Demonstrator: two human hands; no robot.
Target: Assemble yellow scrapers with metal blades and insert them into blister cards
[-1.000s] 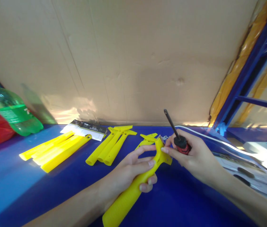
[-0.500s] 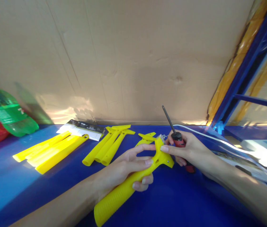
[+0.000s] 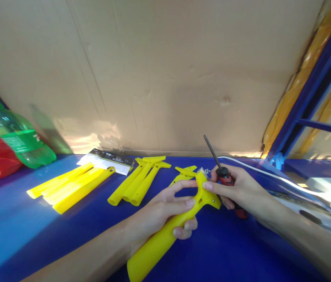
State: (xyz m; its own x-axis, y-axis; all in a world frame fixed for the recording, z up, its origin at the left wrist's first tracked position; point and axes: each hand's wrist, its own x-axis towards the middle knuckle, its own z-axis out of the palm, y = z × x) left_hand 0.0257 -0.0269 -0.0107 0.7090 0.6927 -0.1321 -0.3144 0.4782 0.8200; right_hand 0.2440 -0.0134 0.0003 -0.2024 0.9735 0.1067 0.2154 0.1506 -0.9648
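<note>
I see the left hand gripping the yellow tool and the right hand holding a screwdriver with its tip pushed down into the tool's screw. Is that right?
Not quite: the head view shows the screwdriver tip pointing up, clear of the yellow tool and its screw. The left hand does grip the tool, and the right hand holds the screwdriver.

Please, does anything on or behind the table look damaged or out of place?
Mildly, yes: the cardboard behind the table is creased and marked. The green drink bottle at far left also looks out of place near the yellow handles.
</note>
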